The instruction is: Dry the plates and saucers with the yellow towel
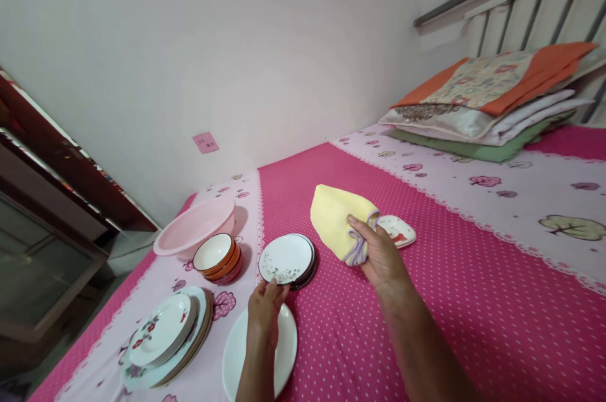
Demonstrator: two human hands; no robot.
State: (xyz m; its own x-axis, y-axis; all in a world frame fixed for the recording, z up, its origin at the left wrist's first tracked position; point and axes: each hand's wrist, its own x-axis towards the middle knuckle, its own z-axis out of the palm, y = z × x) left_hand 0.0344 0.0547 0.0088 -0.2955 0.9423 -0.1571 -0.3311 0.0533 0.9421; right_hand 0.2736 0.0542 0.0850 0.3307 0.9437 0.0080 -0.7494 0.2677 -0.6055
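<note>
Right hand (384, 257) grips a yellow cloth (338, 220); left hand (265, 307) fingers the near rim of a small plate stack (287, 259), all on a bed (473, 301).

Landmark = small plate stack. Bed cover pink, dotted, cut off at frame edges. Pillow pile (487, 105) far right of the stack; layer count unclear, roughly four. One pink basin (195, 226) left of the stack, behind the bowls (218, 258); bowls nested, at least two, exact count hidden. Big plate stack (165, 339) left and nearer, edge count hard to read. One white plate (286, 351) just nearer than the small stack, partly under the left forearm, bottom cut off. Small stack: top plate patterned, at least two, lower ones hidden. One small dish (401, 230) right of it, mostly behind cloth and right hand. Cloth held bunched, just right of the stack, raised off the bed. Left fingertips touch the stack's rim, curled, grip not closed round anything.
</note>
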